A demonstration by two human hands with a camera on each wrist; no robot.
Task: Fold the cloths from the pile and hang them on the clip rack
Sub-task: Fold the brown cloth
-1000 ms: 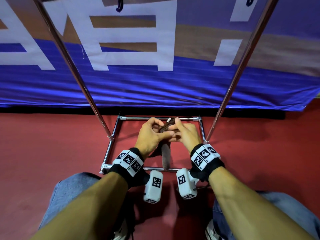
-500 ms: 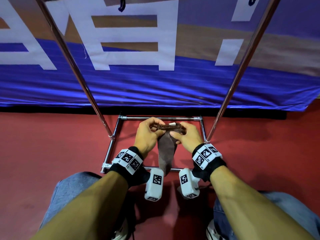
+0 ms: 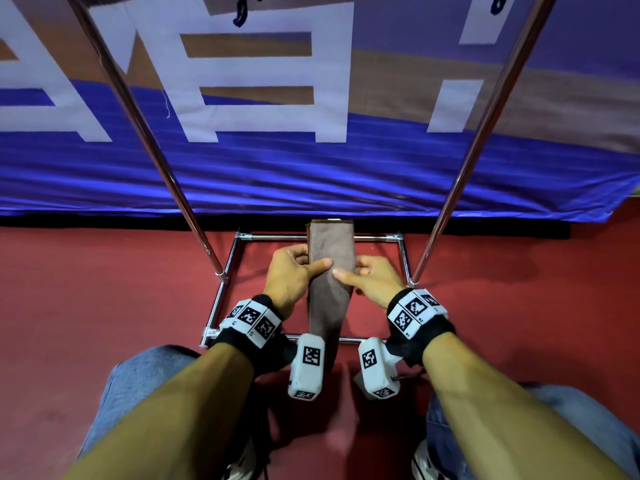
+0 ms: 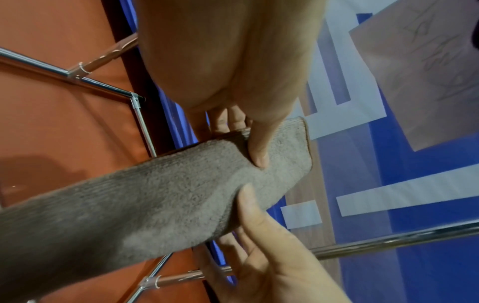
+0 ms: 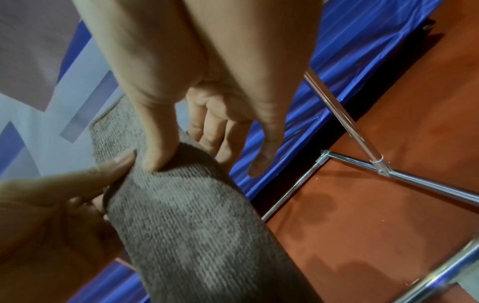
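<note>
You are pinching the folded grey-brown terry cloth [image 3: 330, 268] with your left hand [image 3: 291, 275] and right hand [image 3: 372, 280].
You are holding it above the chrome tube rack base [image 3: 221, 296].

Floor [image 3: 86, 323]: red, matte and continuous, with soft shadows falling toward the viewer. Along its far edge runs a black strip [image 3: 485, 232], and directly above that strip hangs a blue banner [image 3: 311, 174]. The banner fabric is wrinkled in horizontal folds and carries large white characters [image 3: 263, 81] and tan-brown panels [image 3: 415, 84]. The banner's lower right corner [image 3: 620, 209] ends short of the frame edge. Lighting is even and diffuse, with a sheen on the banner folds.
</note>
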